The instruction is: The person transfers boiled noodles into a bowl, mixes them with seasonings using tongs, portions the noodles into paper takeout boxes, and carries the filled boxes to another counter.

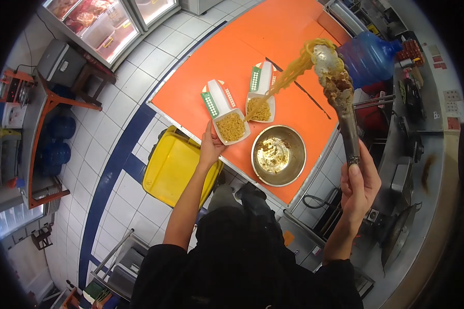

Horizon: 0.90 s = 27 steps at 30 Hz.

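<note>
My right hand (359, 185) is raised at the right, its fingers closed round the dark handle of a serving spoon (348, 121). The spoon's far end is smeared with food, and a long strand of noodles (294, 69) hangs from it down to the paper boxes. With my left hand (211, 147) I hold the near left side of an open takeaway box (222, 103) containing noodles (230, 126). Beside it stands a second open box (263, 77), also with noodles (258, 109) in it. A steel bowl (300, 147) with sauce and food remnants sits to their right.
The orange table (201, 67) carries the boxes and bowl. A yellow bin lid (172, 167) is by its near left edge. A blue water jug (368, 59) stands past the right edge, near a counter holding a wok (399, 239). A glass-door fridge (108, 36) is at the far left.
</note>
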Tool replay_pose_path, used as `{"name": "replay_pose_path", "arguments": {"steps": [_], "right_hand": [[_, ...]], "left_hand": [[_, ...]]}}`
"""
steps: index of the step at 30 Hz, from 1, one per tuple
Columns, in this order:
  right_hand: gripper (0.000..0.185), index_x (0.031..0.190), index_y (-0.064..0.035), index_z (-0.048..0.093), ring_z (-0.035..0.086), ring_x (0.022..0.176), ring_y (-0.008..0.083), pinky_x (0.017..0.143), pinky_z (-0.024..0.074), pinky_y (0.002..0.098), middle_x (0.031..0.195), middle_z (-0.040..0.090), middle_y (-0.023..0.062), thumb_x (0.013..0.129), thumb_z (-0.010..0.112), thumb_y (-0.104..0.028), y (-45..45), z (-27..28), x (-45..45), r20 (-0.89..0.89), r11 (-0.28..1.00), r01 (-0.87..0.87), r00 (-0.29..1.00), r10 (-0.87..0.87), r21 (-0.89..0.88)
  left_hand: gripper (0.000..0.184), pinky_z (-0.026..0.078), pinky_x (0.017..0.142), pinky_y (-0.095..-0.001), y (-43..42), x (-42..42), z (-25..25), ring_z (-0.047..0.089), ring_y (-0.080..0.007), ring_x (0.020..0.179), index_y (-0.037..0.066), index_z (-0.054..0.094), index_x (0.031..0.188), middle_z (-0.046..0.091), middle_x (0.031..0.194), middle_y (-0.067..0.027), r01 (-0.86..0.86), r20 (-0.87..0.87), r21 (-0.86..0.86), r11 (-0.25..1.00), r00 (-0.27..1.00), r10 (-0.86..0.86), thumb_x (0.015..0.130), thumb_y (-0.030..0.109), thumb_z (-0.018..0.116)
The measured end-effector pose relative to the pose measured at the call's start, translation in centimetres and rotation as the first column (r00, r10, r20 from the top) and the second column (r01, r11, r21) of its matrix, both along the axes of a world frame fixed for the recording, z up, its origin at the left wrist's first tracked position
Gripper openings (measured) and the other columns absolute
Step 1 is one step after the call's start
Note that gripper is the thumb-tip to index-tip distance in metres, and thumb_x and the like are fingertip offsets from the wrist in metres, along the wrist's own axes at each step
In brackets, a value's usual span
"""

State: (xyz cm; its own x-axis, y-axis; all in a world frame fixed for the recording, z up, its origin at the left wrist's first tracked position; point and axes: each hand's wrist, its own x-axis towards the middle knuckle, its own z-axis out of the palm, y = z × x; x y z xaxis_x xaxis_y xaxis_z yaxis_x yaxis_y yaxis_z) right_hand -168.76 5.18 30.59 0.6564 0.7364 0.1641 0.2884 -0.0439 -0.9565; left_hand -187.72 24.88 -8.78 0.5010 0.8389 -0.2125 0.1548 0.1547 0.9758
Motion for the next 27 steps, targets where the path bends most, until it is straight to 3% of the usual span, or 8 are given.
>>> {"name": "replay_pose_path", "arguments": {"steps": [9, 11, 13, 16, 20, 21, 23, 27], "right_hand": [[0.047, 0.143, 0.0064, 0.049, 0.035, 0.056, 0.0002, 0.044, 0.0220, 0.0163, 0.077, 0.050, -0.0013, 0.099, 0.055, -0.006, 0.4, -1.7, 1.8, 0.026, 0.996, 0.075, 0.997, -0.073, -0.048], [0.047, 0.143, 0.0019, 0.053, 0.036, 0.061, -0.0001, 0.050, 0.0233, 0.0164, 0.080, 0.052, -0.0036, 0.098, 0.060, -0.010, 0.7, -2.7, 2.0, -0.066, 0.988, 0.103, 0.992, -0.111, -0.118], [0.047, 0.142, 0.0019, 0.053, 0.056, 0.078, 0.0060, 0.066, 0.0436, 0.0194, 0.096, 0.065, 0.0009, 0.098, 0.060, -0.012, 0.8, -5.6, 3.3, -0.018, 0.973, 0.075, 0.997, -0.081, -0.219], [0.044, 0.140, 0.0007, 0.055, 0.067, 0.106, 0.0187, 0.092, 0.0510, 0.0295, 0.123, 0.069, 0.0118, 0.098, 0.060, -0.011, 2.9, -10.7, 4.2, -0.005, 0.893, 0.006, 1.000, -0.009, -0.449], [0.042, 0.137, -0.0143, 0.054, 0.068, 0.100, 0.0397, 0.085, 0.0545, 0.0472, 0.114, 0.068, 0.0225, 0.096, 0.059, -0.013, 4.7, -23.1, 6.2, 0.380, 0.807, -0.044, 0.866, 0.324, -0.588], [0.042, 0.137, -0.0143, 0.054, 0.068, 0.100, 0.0397, 0.085, 0.0545, 0.0472, 0.114, 0.068, 0.0225, 0.096, 0.059, -0.013, 4.9, -23.0, 6.2, 0.386, 0.809, -0.036, 0.866, 0.319, -0.587], [0.035, 0.130, -0.0174, 0.058, 0.067, 0.097, 0.0400, 0.083, 0.0536, 0.0482, 0.104, 0.067, 0.0190, 0.095, 0.058, -0.013, 5.4, -22.9, 6.1, 0.395, 0.633, 0.051, 0.819, 0.416, -0.773], [0.032, 0.127, -0.0184, 0.059, 0.067, 0.096, 0.0389, 0.083, 0.0532, 0.0479, 0.100, 0.067, 0.0173, 0.095, 0.058, -0.015, 5.3, -19.2, 7.3, 0.441, 0.615, 0.102, 0.787, 0.432, -0.782]], "left_hand": [[0.112, 0.062, 0.074, -0.0312, -0.1, 0.0, 0.8, 0.067, -0.0190, 0.082, 0.019, 0.023, 0.160, 0.044, 0.107, -0.0108, -0.002, -0.025, 0.057, 0.998, 1.000, 0.004, 0.070, -0.006, 0.085], [0.112, 0.062, 0.073, -0.0309, -0.1, -0.1, 0.5, 0.067, -0.0189, 0.082, 0.018, 0.022, 0.160, 0.044, 0.107, -0.0108, -0.002, -0.036, 0.057, 0.998, 0.999, 0.004, 0.071, -0.006, 0.085], [0.112, 0.062, 0.073, -0.0307, 0.0, -0.2, 0.6, 0.067, -0.0188, 0.083, 0.017, 0.022, 0.160, 0.044, 0.107, -0.0107, -0.006, -0.045, 0.062, 0.998, 0.999, 0.008, 0.071, -0.006, 0.085], [0.113, 0.062, 0.074, -0.0310, 0.2, 0.0, 0.9, 0.067, -0.0194, 0.084, 0.015, 0.019, 0.161, 0.044, 0.107, -0.0111, 0.012, -0.024, 0.039, 0.999, 1.000, -0.011, 0.071, -0.006, 0.085], [0.117, 0.063, 0.076, -0.0321, -0.1, -0.2, 0.5, 0.067, -0.0208, 0.086, 0.014, 0.014, 0.161, 0.043, 0.110, -0.0120, 0.019, 0.002, 0.015, 1.000, 1.000, -0.019, 0.071, -0.004, 0.086], [0.117, 0.063, 0.077, -0.0324, 0.1, 0.0, 0.6, 0.067, -0.0213, 0.086, 0.015, 0.013, 0.161, 0.042, 0.111, -0.0122, 0.012, -0.005, -0.002, 1.000, 1.000, -0.012, 0.071, -0.004, 0.087], [0.118, 0.063, 0.077, -0.0325, 0.2, 0.3, 0.9, 0.067, -0.0214, 0.087, 0.015, 0.013, 0.161, 0.042, 0.112, -0.0123, 0.010, -0.013, -0.005, 1.000, 1.000, -0.010, 0.072, -0.003, 0.087], [0.118, 0.063, 0.079, -0.0329, 0.2, 0.1, 0.6, 0.066, -0.0219, 0.091, 0.016, 0.012, 0.162, 0.042, 0.111, -0.0121, 0.017, -0.029, -0.006, 1.000, 0.999, -0.017, 0.072, -0.002, 0.087]]}}
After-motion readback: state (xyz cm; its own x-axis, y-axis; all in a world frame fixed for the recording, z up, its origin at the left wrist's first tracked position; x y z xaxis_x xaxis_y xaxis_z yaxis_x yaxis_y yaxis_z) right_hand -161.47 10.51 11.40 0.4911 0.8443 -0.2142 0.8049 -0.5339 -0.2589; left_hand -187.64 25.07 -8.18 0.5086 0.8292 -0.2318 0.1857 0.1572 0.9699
